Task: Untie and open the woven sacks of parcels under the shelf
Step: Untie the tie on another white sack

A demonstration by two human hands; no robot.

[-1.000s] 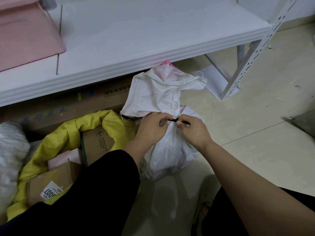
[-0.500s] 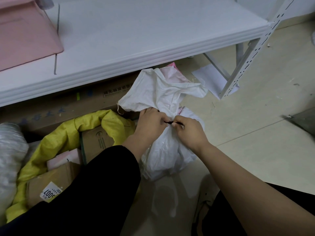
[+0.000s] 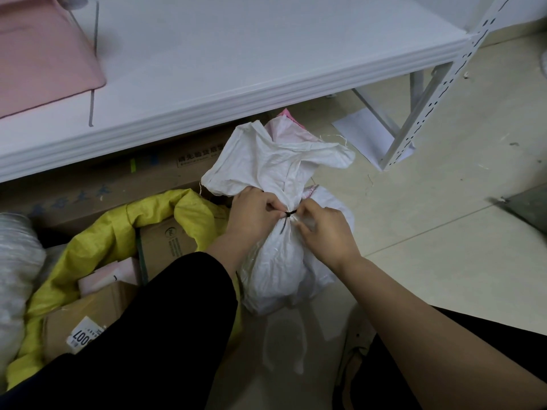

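A white woven sack (image 3: 278,261) stands on the floor in front of the white shelf (image 3: 236,69). A thin black tie (image 3: 288,215) cinches its neck, and the loose top flops open above. My left hand (image 3: 251,214) grips the bunched neck from the left and pinches at the tie. From the right, my right hand (image 3: 324,229) pinches the tie and the neck. To the left lies a yellow woven sack (image 3: 97,250), its mouth open, with cardboard parcels (image 3: 168,247) showing inside.
A long cardboard box (image 3: 118,179) lies under the shelf behind the sacks. A pink sheet (image 3: 41,54) rests on the shelf top. The perforated shelf post (image 3: 429,108) stands at right with white paper (image 3: 367,137) on the tiled floor. A clear plastic bundle (image 3: 14,261) sits far left.
Both hands stay at the sack's neck. The black tie's end, held out sideways by my right hand a second ago, now hangs down the sack beside the knot.
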